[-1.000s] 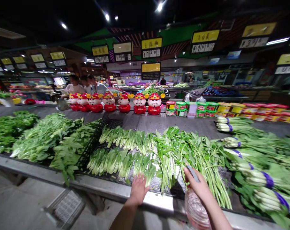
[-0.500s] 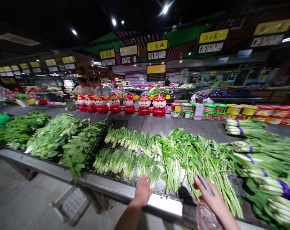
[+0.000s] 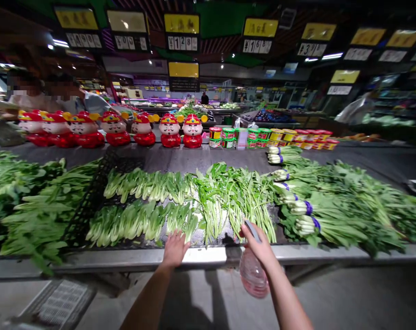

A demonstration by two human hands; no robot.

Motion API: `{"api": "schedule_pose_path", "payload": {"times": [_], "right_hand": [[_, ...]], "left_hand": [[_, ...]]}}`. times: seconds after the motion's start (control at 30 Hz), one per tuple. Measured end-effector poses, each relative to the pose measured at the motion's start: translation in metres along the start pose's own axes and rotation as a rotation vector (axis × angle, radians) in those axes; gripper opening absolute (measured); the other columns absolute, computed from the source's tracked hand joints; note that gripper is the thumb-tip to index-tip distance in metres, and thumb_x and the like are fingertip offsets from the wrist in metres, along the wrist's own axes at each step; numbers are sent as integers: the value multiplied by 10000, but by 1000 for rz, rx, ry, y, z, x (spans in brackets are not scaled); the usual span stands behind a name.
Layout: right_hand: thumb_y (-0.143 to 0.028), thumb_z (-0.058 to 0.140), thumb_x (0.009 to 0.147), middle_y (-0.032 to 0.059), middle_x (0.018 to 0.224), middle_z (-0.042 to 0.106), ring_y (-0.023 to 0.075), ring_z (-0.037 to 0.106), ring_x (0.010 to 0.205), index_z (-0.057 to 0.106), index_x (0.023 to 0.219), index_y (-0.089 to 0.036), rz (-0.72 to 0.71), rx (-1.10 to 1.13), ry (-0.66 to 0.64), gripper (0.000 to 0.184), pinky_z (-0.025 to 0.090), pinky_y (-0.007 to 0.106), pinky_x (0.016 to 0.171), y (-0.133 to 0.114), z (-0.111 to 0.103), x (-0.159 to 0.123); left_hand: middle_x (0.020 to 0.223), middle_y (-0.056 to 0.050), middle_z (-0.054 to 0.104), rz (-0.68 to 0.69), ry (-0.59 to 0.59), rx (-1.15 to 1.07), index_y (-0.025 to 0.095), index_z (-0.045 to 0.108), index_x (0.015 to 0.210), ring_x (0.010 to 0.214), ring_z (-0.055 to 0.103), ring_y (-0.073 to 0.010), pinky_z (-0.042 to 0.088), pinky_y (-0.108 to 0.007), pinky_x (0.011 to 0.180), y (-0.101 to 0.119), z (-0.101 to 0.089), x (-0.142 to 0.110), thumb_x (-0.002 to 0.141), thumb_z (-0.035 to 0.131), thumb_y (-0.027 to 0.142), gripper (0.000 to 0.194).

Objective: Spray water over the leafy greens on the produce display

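While the open left grip (image 3: 175, 249) rests at 11 o'clock against bok choy (image 3: 142, 224), the right grip (image 3: 259, 245) wraps, apparently, a pink-tinged plastic spray bottle (image 3: 253, 275) at 1 o'clock beneath leafy greens (image 3: 235, 206).

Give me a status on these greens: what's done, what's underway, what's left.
Done: the bok choy lies in tidy rows on the mesh tray, beside the long-stemmed greens. In hand: the right hand holds a spray bottle of pinkish liquid over them; the left hand is at the tray's front edge. Left: neither hand is near the purple-banded bunches or the leafy heap; wetness can't be told.
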State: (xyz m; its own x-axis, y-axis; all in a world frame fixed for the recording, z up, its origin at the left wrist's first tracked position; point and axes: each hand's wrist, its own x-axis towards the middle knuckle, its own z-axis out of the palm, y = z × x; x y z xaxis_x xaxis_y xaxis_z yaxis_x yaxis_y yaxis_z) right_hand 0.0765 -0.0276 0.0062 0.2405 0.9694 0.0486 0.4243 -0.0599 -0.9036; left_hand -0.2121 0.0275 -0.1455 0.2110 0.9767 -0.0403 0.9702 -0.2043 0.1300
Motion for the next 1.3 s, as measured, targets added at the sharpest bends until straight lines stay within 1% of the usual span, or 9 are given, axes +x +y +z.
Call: {"api": "schedule_pose_path", "payload": {"times": [0.07,0.17,0.33,0.5,0.67,0.83,1.0,1.17,1.3], "right_hand": [[-564,467,773,83,802,670,245,634,792,627,947,-185,21,7,31,446,504,344,630,5,-4,-3],[-570,457,777,85,804,665,243,632,797,628,928,-176,42,-27,62,455,505,345,644,15,-7,-8],[-583,428,787,61,692,645,234,617,744,640,786,-192,48,-108,76,445,500,354,679,27,-6,-20],[-591,406,797,59,659,636,237,606,763,611,661,-215,21,-168,61,449,483,354,728,26,-4,-31],[-574,415,804,65,738,646,231,603,797,608,744,-205,14,-144,17,421,462,345,777,20,-2,-37],[-575,429,796,82,792,656,231,604,833,629,791,-192,24,-124,-47,432,455,334,789,15,9,-42],[-596,436,780,75,778,658,239,606,839,656,818,-187,39,-139,-78,466,467,350,780,18,22,-46],[-584,428,792,86,814,663,248,610,869,657,841,-177,34,-168,-95,469,471,357,802,21,24,-49],[-569,454,783,94,868,674,258,608,926,662,974,-167,32,-147,-80,491,466,376,846,17,23,-49]], "left_hand": [[1422,-79,414,4,13,6,194,503,1286,1363,264,-251,173,-466,1121,-1,2,1,910,261,475,528],[1412,-82,431,18,31,13,192,509,1280,1359,272,-252,173,-464,1119,-2,5,2,908,281,463,513],[1404,-95,439,33,42,8,187,518,1270,1353,284,-266,184,-483,1111,-4,8,2,904,285,468,518],[1405,-102,436,41,28,7,178,522,1267,1350,286,-277,188,-490,1108,-4,6,3,904,265,472,533],[1402,-98,442,37,32,9,187,528,1259,1350,286,-278,179,-491,1109,-2,3,2,904,275,465,517],[1409,-104,433,42,7,30,174,520,1266,1351,285,-271,177,-478,1111,0,-3,-1,913,249,464,531],[1411,-115,428,45,7,32,166,517,1267,1353,281,-268,172,-473,1112,0,-4,-1,917,246,460,531],[1433,-111,395,35,-38,20,168,503,1275,1362,262,-265,191,-463,1108,-2,-4,3,912,258,475,536],[1440,-100,388,111,-38,2,170,500,1273,1371,243,-243,185,-431,1118,-9,-6,0,912,266,468,523]]}}
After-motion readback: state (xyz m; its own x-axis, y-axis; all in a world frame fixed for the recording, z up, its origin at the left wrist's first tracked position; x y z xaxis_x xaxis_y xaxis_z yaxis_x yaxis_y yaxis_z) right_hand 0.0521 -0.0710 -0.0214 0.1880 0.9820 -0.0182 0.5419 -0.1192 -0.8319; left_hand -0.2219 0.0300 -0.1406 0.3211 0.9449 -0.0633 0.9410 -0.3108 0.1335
